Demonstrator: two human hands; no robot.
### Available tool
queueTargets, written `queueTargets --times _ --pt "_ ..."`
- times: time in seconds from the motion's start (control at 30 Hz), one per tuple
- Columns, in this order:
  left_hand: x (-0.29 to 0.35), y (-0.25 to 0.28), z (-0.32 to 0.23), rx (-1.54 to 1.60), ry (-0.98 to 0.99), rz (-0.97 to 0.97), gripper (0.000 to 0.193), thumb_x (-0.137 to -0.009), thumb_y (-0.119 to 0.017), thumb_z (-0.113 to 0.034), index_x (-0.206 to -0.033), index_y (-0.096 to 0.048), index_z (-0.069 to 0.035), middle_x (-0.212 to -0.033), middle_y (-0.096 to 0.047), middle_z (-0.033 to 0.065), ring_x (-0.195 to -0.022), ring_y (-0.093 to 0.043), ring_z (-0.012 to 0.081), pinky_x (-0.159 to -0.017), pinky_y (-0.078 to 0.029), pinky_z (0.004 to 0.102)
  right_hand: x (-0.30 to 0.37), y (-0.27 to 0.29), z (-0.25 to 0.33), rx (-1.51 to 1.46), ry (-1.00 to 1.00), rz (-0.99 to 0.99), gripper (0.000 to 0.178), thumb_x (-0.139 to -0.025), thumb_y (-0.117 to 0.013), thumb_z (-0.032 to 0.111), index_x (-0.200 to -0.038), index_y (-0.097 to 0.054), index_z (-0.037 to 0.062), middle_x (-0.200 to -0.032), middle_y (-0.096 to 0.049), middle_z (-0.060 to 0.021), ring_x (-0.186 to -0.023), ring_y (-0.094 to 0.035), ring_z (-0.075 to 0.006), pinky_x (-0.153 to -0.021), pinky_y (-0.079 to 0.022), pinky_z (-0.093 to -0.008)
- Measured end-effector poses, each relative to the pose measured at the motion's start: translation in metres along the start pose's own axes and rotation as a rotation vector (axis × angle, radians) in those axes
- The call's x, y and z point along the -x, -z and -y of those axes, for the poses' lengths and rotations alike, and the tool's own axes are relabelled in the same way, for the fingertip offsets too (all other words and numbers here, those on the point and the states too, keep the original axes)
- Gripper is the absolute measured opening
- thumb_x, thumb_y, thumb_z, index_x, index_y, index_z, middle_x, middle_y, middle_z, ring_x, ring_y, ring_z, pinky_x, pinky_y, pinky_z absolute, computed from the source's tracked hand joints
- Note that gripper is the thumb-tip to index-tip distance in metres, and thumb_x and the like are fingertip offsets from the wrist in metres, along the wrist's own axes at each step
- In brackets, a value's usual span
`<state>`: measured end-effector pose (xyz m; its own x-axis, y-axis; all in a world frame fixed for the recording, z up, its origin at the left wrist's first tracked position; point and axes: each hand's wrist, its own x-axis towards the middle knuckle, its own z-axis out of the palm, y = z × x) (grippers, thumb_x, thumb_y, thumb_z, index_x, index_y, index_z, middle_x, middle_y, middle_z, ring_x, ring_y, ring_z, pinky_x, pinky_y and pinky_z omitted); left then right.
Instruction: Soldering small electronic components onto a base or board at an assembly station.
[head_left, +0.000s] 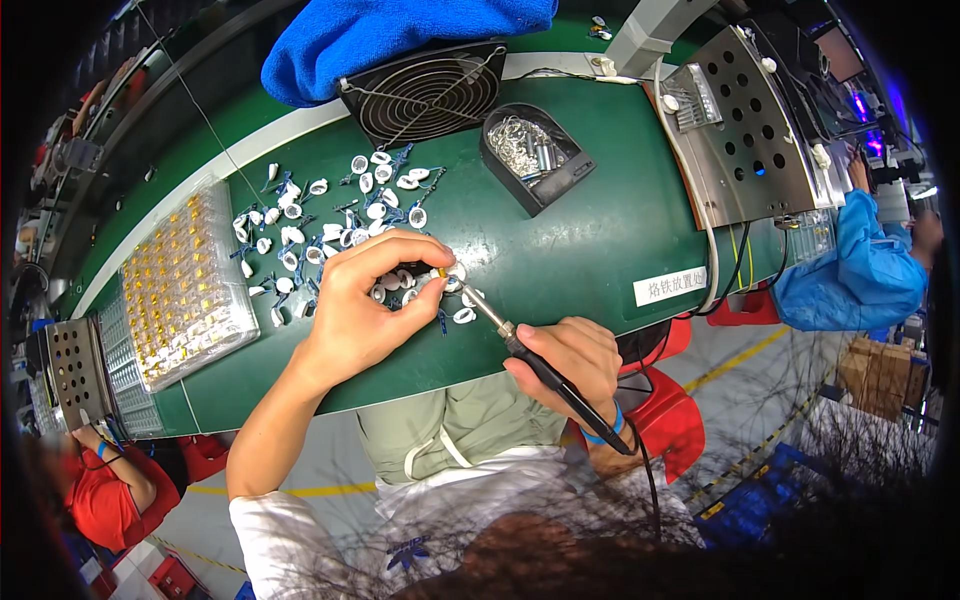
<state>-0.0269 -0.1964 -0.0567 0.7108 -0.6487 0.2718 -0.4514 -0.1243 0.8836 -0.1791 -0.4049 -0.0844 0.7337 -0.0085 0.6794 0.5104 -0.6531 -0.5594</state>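
My left hand (370,295) is closed, thumb and forefinger pinching a small white part (453,272) with a bit of yellow on it. In my right hand (575,365) is a soldering iron (550,375), gripped by its black handle. Its metal tip points up and left and meets or nearly meets the pinched part; the exact contact is too small to tell. Several small white cup-shaped parts with blue wires (375,210) lie scattered on the green table (440,355) beyond and beside my left hand. One white part (464,315) lies just below the iron's tip.
Clear plastic trays of yellow-and-white parts (190,280) stack at left. A black fan (425,95) and blue towel (400,35) stand at the back. A black bin (540,170) holds metal bits. At right are a perforated metal box (745,120), cables and a white label (670,287).
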Motion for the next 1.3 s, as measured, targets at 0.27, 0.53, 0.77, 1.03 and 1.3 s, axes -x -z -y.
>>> queueTargets --times 0.27,0.53,0.77,1.03,1.3 --pt "-0.0001 0.0001 0.0003 -0.01 -0.007 0.003 0.022 -0.081 -0.074 0.005 -0.102 -0.073 -0.001 -0.102 -0.076 0.0103 -0.093 -0.074 0.0217 -0.08 -0.058 0.0303 0.0004 0.0006 0.0005 -0.003 -0.01 0.009 0.039 -0.078 -0.088 0.013 -0.11 -0.072 -0.0018 -0.079 -0.072 -0.0123 -0.06 -0.065 -0.0244 -0.054 -0.05 -0.0331" --pt "0.0 0.0007 -0.0001 0.01 0.009 0.017 0.022 -0.081 -0.072 0.005 -0.102 -0.073 -0.001 -0.103 -0.076 0.0108 -0.093 -0.074 0.0219 -0.081 -0.058 0.0305 -0.0001 0.0005 -0.0009 -0.001 0.005 0.01 0.039 -0.079 -0.088 0.014 -0.11 -0.072 -0.0017 -0.079 -0.072 -0.0124 -0.059 -0.065 -0.0244 -0.053 -0.05 -0.0327" --pt "-0.0004 0.0005 -0.001 0.021 0.017 0.019 0.021 -0.082 -0.072 0.005 -0.102 -0.073 -0.001 -0.103 -0.076 0.0105 -0.091 -0.074 0.0206 -0.078 -0.057 0.0292 -0.0004 0.0006 -0.0013 -0.021 0.006 0.011 0.041 -0.079 -0.088 0.012 -0.113 -0.071 -0.0017 -0.08 -0.072 -0.0127 -0.059 -0.065 -0.0243 -0.053 -0.05 -0.0329" --pt "-0.0011 0.0015 -0.0022 0.007 0.031 0.031 0.022 -0.082 -0.072 0.005 -0.103 -0.073 -0.001 -0.103 -0.076 0.0105 -0.092 -0.075 0.0202 -0.079 -0.058 0.0293 0.0003 0.0017 -0.0014 -0.017 0.003 0.027 0.04 -0.078 -0.087 0.011 -0.112 -0.07 -0.0017 -0.081 -0.072 -0.013 -0.058 -0.065 -0.0238 -0.053 -0.049 -0.0325" --pt "-0.002 0.002 -0.0031 0.007 0.017 0.033 0.022 -0.082 -0.072 0.005 -0.103 -0.074 -0.001 -0.104 -0.077 0.0106 -0.093 -0.075 0.0205 -0.08 -0.058 0.0297 0.0003 0.0019 -0.0012 -0.007 0.003 0.023 0.04 -0.077 -0.087 0.011 -0.112 -0.07 -0.0021 -0.08 -0.072 -0.0131 -0.058 -0.065 -0.0243 -0.053 -0.049 -0.0327"
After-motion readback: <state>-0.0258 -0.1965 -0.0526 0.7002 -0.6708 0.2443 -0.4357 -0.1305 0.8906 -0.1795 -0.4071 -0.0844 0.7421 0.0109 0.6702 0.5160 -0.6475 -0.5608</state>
